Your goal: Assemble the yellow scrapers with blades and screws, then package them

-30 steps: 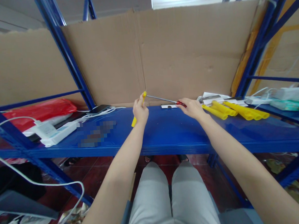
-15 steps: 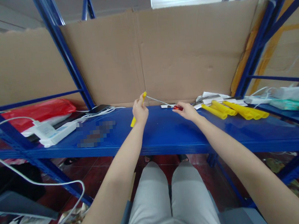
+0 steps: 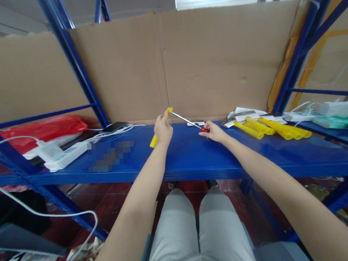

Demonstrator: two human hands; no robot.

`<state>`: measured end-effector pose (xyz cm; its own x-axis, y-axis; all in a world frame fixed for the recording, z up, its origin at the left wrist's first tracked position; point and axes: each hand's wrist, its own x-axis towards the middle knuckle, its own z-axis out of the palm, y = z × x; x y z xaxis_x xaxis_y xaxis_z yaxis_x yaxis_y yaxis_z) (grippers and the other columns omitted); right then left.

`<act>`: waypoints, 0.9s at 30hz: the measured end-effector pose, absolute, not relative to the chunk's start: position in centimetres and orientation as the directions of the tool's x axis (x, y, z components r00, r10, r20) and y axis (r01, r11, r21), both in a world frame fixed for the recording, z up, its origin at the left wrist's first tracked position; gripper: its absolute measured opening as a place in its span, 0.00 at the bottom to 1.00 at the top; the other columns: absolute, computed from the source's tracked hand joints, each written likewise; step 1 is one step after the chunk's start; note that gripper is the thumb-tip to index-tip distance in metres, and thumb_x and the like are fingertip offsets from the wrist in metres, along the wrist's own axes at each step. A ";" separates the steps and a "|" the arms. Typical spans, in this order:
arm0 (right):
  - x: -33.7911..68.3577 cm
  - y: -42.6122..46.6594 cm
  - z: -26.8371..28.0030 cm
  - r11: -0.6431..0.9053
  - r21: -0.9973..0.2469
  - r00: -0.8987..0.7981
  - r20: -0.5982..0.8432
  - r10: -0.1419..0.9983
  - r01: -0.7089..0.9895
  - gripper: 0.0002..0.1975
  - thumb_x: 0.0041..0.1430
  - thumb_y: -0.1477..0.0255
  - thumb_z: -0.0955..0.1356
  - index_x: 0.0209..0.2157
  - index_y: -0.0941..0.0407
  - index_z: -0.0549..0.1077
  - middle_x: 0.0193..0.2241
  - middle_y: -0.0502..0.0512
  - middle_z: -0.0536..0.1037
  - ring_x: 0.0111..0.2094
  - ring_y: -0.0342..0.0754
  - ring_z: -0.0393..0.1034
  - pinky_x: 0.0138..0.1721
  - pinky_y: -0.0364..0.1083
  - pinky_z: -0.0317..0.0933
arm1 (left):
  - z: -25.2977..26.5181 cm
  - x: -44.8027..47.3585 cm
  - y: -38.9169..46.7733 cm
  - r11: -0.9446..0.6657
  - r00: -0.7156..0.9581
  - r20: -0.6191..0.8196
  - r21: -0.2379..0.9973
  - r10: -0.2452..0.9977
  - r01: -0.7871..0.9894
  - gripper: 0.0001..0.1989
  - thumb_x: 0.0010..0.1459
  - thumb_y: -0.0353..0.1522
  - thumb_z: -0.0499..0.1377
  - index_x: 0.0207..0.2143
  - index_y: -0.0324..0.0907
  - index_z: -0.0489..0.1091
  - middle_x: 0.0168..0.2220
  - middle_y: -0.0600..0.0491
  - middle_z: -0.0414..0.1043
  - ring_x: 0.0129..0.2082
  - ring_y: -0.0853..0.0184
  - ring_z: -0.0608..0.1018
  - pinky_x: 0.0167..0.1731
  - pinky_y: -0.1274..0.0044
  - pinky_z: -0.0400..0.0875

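Observation:
My left hand [image 3: 163, 128] is wrapped round a yellow tube [image 3: 153, 141], which stands tilted above the blue shelf; its top end and lower end show past my fingers. My right hand [image 3: 215, 132] grips the red handle of a screwdriver [image 3: 188, 121]. The metal shaft runs up and left, and its tip meets the top end of the yellow tube; whether it goes inside cannot be made out. Behind the shaft a small white piece [image 3: 195, 123] lies on the shelf. Several more yellow tubes [image 3: 276, 128] lie right of my right hand.
Flat white and metallic pieces [image 3: 247, 114] lie behind the tubes. A white power strip [image 3: 65, 156], cables, a black device [image 3: 114, 127] and a red bag [image 3: 48, 129] are at left. Cardboard [image 3: 205, 60] backs the blue shelf [image 3: 193, 153]. Blue posts [image 3: 79, 61] stand at the sides.
My right hand has shifted slightly left and down with the screwdriver, and its handle has turned a little. The tube in my left hand is tilted slightly more.

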<state>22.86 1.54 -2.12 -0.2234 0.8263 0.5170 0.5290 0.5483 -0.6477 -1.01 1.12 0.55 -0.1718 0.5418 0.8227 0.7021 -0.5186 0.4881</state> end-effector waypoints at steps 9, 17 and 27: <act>23.1 1.9 -2.1 0.574 -0.704 -0.271 0.506 0.819 0.419 0.20 0.42 0.52 0.70 0.23 0.55 0.68 0.21 0.50 0.71 0.24 0.45 0.64 0.29 0.46 0.61 | 0.4 -1.0 1.3 -0.518 -0.191 0.838 0.478 0.511 0.710 0.25 0.56 0.21 0.51 0.54 0.46 0.68 0.43 0.49 0.74 0.46 0.61 0.75 0.48 0.72 0.69; 23.0 2.2 -2.5 0.563 -0.745 -0.237 0.511 0.827 0.359 0.23 0.36 0.53 0.74 0.25 0.54 0.64 0.20 0.47 0.70 0.22 0.43 0.64 0.26 0.45 0.61 | 0.8 -1.0 0.8 -0.437 -0.175 0.809 0.469 0.561 0.767 0.25 0.57 0.22 0.49 0.56 0.43 0.66 0.45 0.47 0.73 0.46 0.61 0.75 0.48 0.72 0.68; 23.5 2.1 -2.1 0.533 -0.764 -0.255 0.468 0.846 0.365 0.21 0.42 0.52 0.71 0.26 0.57 0.73 0.22 0.51 0.73 0.24 0.45 0.67 0.28 0.45 0.62 | 0.6 -1.2 1.3 -0.420 -0.153 0.813 0.440 0.561 0.793 0.24 0.59 0.23 0.49 0.57 0.43 0.65 0.45 0.46 0.73 0.46 0.61 0.75 0.47 0.72 0.68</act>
